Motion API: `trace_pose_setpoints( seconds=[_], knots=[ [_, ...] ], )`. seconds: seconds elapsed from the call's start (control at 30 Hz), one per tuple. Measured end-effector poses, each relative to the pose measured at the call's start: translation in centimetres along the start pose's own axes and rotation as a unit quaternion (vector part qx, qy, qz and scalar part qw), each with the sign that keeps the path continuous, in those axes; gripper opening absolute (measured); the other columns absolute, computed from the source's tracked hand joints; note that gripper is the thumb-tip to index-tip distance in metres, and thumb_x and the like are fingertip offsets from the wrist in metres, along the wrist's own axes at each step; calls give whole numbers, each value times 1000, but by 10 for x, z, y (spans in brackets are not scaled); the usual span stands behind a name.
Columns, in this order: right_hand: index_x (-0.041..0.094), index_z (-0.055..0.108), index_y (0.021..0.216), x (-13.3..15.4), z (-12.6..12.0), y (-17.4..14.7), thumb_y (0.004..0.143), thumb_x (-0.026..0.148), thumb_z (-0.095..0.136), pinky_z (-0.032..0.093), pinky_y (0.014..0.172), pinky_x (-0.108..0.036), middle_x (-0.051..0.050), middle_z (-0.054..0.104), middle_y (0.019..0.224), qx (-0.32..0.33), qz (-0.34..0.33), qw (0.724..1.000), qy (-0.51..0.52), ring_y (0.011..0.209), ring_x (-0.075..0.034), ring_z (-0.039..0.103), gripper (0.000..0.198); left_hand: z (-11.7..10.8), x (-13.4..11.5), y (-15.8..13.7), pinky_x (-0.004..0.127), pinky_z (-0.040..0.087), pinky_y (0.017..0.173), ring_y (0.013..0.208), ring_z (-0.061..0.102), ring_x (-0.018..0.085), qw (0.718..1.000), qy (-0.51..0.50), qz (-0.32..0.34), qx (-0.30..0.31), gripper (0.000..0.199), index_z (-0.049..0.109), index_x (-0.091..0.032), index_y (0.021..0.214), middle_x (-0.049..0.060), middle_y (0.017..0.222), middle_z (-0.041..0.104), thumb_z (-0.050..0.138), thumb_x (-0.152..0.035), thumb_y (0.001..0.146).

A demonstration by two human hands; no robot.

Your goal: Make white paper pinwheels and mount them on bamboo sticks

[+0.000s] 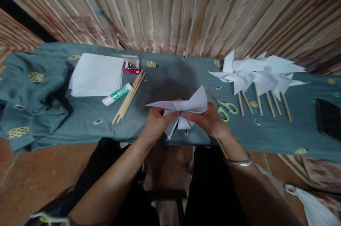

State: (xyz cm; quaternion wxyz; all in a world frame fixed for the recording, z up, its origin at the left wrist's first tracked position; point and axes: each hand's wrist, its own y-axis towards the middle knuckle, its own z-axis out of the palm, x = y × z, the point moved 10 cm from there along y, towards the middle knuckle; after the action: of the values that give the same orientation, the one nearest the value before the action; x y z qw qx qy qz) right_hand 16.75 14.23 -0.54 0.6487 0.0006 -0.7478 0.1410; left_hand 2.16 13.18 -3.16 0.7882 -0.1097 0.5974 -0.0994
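Observation:
A white paper pinwheel [186, 106] is held between both my hands above the table's front edge. My left hand [159, 119] grips its left side, thumb laid toward the centre. From the right, my right hand [210, 119] pinches it, its thumb meeting the other at the middle. The fingers behind the paper are hidden. Green-handled scissors [222, 107] lie just beyond my right hand. To the left are several wooden sticks [129, 97] and a green and white glue stick [117, 94].
A stack of white paper [97, 75] lies at the left, beside a small red box [132, 65] of metal pins. Several finished pinwheels on sticks [259, 71] overlap at the right. A dark phone [329, 119] rests near the right end of the green tablecloth [170, 80]. Curtains hang behind.

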Motion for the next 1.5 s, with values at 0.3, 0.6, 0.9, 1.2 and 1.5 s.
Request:
trace_pose_setpoints(
  seconds=[0.3,0.6,0.9,1.2,1.5],
  knots=[
    [17,78,82,-8,3,2,59,41,84,59,65,-36,-6,79,81,-32,17,999,27,71,-23,71,34,1,-3,-6,35,53,85,84,70,21,999,-27,6,15,24,75,-15,80,5,86,77,80,-26,59],
    [19,78,81,-6,-34,0,60,40,87,61,73,-36,-5,79,86,-72,-20,996,40,75,-23,73,31,-77,-62,-5,39,50,94,104,66,26,956,240,140,-94,46,67,-13,117,14,117,71,56,-44,86],
    [17,77,77,-3,-33,-6,52,43,90,62,74,-41,-8,79,85,-73,-2,996,50,74,-26,74,38,-96,-70,0,43,47,102,113,57,29,734,637,210,-111,37,67,-16,115,12,114,67,45,-16,85],
    [18,77,78,5,-27,-12,52,42,89,62,74,-39,-7,79,84,-43,-10,998,51,74,-25,73,37,-95,-69,4,39,50,95,106,63,28,746,632,180,-107,41,62,-12,124,15,123,65,45,-19,86],
    [18,77,81,18,-17,-19,56,43,87,62,72,-37,-8,79,85,-3,-26,999,32,75,-26,74,37,-80,-65,8,35,50,79,86,68,27,777,601,163,-86,24,74,-18,94,12,96,72,52,-20,83]
  ],
)
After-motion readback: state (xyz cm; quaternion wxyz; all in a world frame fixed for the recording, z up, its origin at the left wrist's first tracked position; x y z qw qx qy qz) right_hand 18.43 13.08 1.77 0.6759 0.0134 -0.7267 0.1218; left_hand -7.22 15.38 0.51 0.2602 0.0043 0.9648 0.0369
